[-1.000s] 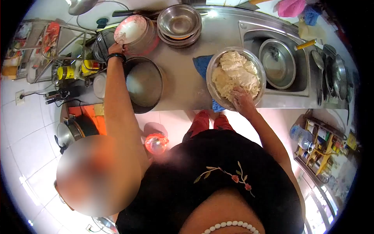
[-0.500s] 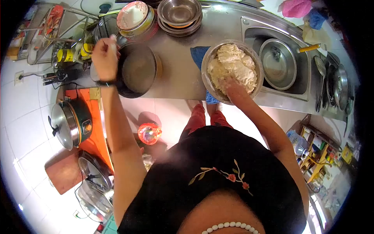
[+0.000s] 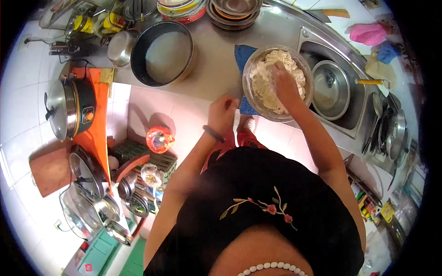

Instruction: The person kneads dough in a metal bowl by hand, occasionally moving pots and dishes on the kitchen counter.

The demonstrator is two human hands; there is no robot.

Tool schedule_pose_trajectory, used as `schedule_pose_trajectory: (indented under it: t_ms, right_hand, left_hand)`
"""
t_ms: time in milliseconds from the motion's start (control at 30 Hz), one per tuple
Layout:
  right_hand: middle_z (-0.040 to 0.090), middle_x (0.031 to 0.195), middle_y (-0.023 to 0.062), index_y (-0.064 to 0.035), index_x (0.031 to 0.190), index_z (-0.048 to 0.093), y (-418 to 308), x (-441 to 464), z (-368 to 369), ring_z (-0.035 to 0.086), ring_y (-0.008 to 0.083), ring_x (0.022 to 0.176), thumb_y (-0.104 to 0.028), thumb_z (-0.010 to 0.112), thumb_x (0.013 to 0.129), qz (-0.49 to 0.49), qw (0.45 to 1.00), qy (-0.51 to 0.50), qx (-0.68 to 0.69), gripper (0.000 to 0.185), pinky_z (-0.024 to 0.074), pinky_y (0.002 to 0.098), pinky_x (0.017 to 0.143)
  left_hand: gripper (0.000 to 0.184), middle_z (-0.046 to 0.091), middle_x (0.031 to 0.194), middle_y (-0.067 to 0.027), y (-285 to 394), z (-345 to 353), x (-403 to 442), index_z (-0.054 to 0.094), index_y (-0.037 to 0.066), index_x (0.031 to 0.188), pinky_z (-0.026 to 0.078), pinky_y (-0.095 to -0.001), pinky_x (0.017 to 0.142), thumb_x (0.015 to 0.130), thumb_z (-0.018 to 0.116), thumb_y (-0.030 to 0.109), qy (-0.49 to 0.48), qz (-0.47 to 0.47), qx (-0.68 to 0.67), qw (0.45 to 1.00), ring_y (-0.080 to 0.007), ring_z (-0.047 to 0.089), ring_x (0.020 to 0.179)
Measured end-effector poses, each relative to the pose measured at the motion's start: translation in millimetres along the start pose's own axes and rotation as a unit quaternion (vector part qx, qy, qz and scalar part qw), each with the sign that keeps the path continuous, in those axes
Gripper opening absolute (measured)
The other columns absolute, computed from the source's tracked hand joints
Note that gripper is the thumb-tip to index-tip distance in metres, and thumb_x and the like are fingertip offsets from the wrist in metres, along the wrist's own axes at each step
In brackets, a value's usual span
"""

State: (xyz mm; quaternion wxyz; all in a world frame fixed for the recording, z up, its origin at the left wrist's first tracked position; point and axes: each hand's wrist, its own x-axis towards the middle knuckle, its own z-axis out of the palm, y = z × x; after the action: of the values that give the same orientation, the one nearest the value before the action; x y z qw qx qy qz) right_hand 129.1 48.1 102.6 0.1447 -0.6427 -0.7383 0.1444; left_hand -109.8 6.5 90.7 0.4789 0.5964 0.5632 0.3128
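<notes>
A metal bowl (image 3: 309, 85) of pale, lumpy dough (image 3: 264, 92) stands on the counter, partly on a blue cloth (image 3: 245, 56). My right hand (image 3: 284, 85) is inside the bowl, its fingers curled into the dough and slightly blurred. Just off the counter's front edge, left of the bowl, is my left hand (image 3: 222, 112). Its fingers are curled in, with pale fingertips, and what they may hold is hidden. A dark band circles that wrist. Further left, a large black pot (image 3: 168, 55) with a pale, cloudy inside sits beside a small metal bowl (image 3: 120, 49).
The sink (image 3: 357, 106) on the right holds a metal basin (image 3: 340, 110). Stacked plates (image 3: 184, 11) and metal bowls (image 3: 232, 20) stand at the back. A lidded cooker (image 3: 83, 112) is on the orange surface at left. A red container (image 3: 159, 139) stands on the floor.
My left hand has come from beside the black pot, right and down to the counter edge near the bowl. My right hand has shifted up in the dough. The view has turned slightly.
</notes>
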Motion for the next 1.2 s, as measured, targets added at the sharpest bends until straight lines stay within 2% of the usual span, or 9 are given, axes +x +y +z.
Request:
schedule_pose_trajectory:
  t_ms: [67,167,333,433,533,700,867,967,1200]
  right_hand:
    - [0.054,0.102,0.0174,-0.0035,0.104,0.054,17,27,35,0.062,0.033,0.088,-0.006,0.051,0.083,-0.009,0.999,0.027,0.018,0.022,0.0535,0.0412,0.074]
    - [0.053,0.103,0.0179,-0.0034,0.101,0.054,-1,41,47,0.062,0.0323,0.09,-0.005,0.051,0.083,0.0,0.995,-0.025,-0.096,0.018,0.0539,0.0413,0.072]
    - [0.058,0.093,0.0171,-0.0041,0.094,0.059,34,39,70,0.062,0.0299,0.086,-0.005,0.052,0.081,-0.167,0.969,-0.037,-0.179,0.015,0.0525,0.0402,0.072]
    - [0.06,0.088,0.0172,-0.0042,0.093,0.061,50,13,72,0.062,0.0292,0.086,-0.009,0.053,0.08,-0.239,0.971,0.003,-0.023,0.016,0.0508,0.0395,0.075]
    - [0.06,0.091,0.0172,-0.0045,0.092,0.062,47,-10,66,0.061,0.0295,0.089,-0.009,0.053,0.08,-0.176,0.968,-0.171,-0.053,0.016,0.0497,0.0399,0.077]
    - [0.058,0.091,0.0167,-0.0056,0.096,0.061,35,-68,19,0.06,0.0289,0.092,-0.007,0.055,0.08,-0.066,0.979,-0.188,0.05,0.017,0.0515,0.0386,0.075]
    - [0.053,0.106,0.0153,-0.0066,0.105,0.058,45,-88,11,0.059,0.0336,0.095,-0.011,0.055,0.082,-0.212,0.962,-0.168,-0.044,0.023,0.0501,0.0409,0.083]
    - [0.056,0.117,0.0188,-0.001,0.112,0.057,4,-55,-17,0.056,0.0354,0.107,-0.016,0.05,0.087,-0.122,0.945,-0.303,-0.003,0.03,0.048,0.0401,0.089]
    - [0.052,0.113,0.0188,-0.0038,0.108,0.056,28,-11,49,0.057,0.0341,0.101,-0.006,0.054,0.082,-0.165,0.986,-0.029,0.026,0.027,0.0486,0.041,0.087]
  left_hand:
    - [0.019,0.061,0.069,-0.016,-13,17,2,0.059,-0.001,0.087,0.047,-0.0343,0.059,0.085,0.063,0.018,-0.03,-0.037,0.016,0.999,-0.0248,0.06,0.061]
    - [0.018,0.062,0.071,-0.0169,-43,47,14,0.056,0.001,0.091,0.048,-0.0374,0.06,0.086,0.062,0.017,0.023,0.097,0.068,0.993,-0.026,0.062,0.064]
    - [0.017,0.06,0.066,-0.0151,-32,61,23,0.053,0.0,0.084,0.047,-0.0388,0.056,0.09,0.056,0.015,-0.032,-0.065,-0.021,0.997,-0.0241,0.063,0.06]
    - [0.019,0.058,0.061,-0.0136,-28,59,24,0.053,-0.001,0.08,0.046,-0.0363,0.051,0.091,0.054,0.014,-0.056,-0.103,-0.106,0.987,-0.022,0.06,0.053]
    - [0.019,0.056,0.059,-0.0124,-29,56,26,0.053,-0.001,0.079,0.046,-0.0339,0.049,0.091,0.053,0.014,-0.053,-0.089,-0.087,0.991,-0.0203,0.058,0.049]
    - [0.02,0.057,0.06,-0.0106,-26,53,23,0.054,0.0,0.083,0.046,-0.0323,0.049,0.093,0.053,0.017,-0.071,-0.09,-0.129,0.985,-0.0184,0.06,0.05]
    - [0.02,0.058,0.06,-0.0088,-36,55,23,0.054,0.0,0.084,0.047,-0.0316,0.047,0.093,0.053,0.018,-0.071,-0.079,-0.084,0.991,-0.0174,0.06,0.049]
    - [0.021,0.058,0.059,-0.0091,-40,57,25,0.055,0.0,0.083,0.047,-0.0314,0.047,0.093,0.053,0.018,-0.081,-0.082,-0.105,0.988,-0.0174,0.06,0.049]
    - [0.024,0.059,0.058,-0.0095,-51,60,26,0.056,0.0,0.078,0.047,-0.0304,0.047,0.093,0.053,0.019,-0.07,-0.057,-0.089,0.992,-0.0167,0.06,0.048]
